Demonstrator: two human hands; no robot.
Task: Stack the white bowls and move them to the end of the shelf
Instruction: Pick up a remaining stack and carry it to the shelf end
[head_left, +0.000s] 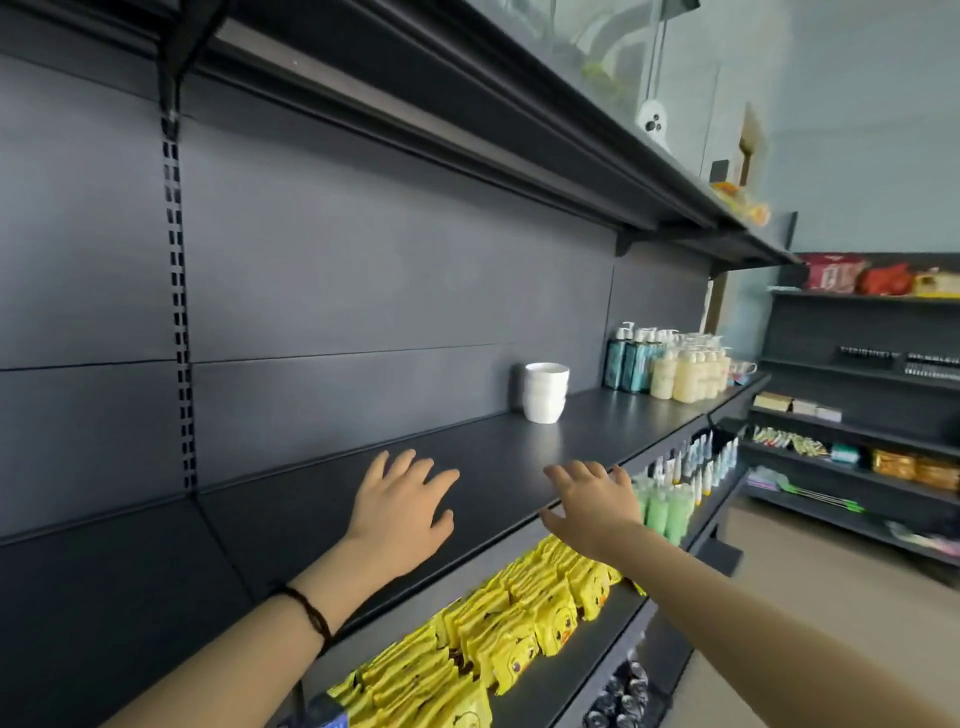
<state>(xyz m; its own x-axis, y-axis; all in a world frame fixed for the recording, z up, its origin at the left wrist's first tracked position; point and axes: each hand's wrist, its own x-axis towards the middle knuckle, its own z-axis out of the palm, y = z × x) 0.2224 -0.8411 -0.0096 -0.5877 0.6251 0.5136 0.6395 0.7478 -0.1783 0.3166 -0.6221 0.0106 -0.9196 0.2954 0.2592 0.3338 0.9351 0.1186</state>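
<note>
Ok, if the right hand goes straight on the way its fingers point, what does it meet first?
Probably the stack of white bowls: the right hand points across bare shelf toward it, nothing between. Depth is unclear; it might instead reach the back panel.

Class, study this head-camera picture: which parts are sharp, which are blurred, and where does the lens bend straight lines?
Head view: the stack of white ceramic bowls and the left hand are fairly sharp; the yellow snack packets and far right shelving are smeared; the dark metal shelf edge bows from the wide-angle lens.
</note>
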